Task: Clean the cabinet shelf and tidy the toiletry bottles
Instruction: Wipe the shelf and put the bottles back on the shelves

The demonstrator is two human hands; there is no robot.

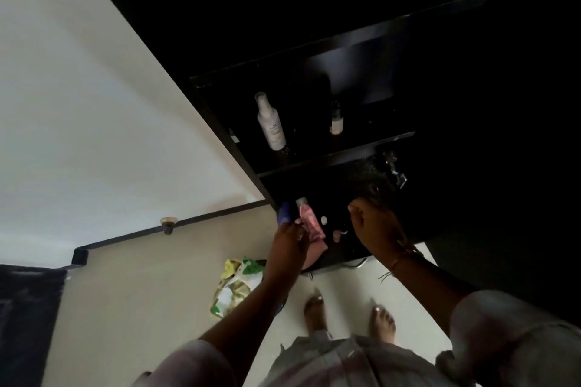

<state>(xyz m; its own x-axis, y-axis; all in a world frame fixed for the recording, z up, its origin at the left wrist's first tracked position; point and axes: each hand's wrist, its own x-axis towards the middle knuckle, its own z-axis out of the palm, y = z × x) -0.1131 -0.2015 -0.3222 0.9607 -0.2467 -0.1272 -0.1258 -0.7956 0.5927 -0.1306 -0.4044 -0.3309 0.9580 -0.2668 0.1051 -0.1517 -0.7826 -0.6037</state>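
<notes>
At the left front corner of the lower cabinet shelf (342, 248), the person's left grip (289, 242) is curled round a pink bottle (309, 223), which tilts with its clear cap pointing into the cabinet. A purple-blue bottle (284, 212) stands just beside it on the left, against the same fingers; whether it is held too cannot be told. The right grip (374, 226) is over the middle of that shelf with its fingers curled under. The dark hides what, if anything, they close on. A thin bracelet (399, 258) circles the right wrist.

On the upper shelf (345, 154), near its left end, a white spray bottle (272, 122) stands upright. A small dark-capped bottle (336, 122) stands apart from it, further toward the middle and back. A metal hinge (394, 166) shows at the right edge of the cabinet.

Down on the pale floor (141, 292), beside the cabinet's left corner, lies a green-and-yellow packet (235, 286), partly behind the left forearm. The person's two feet are near the cabinet's front.
</notes>
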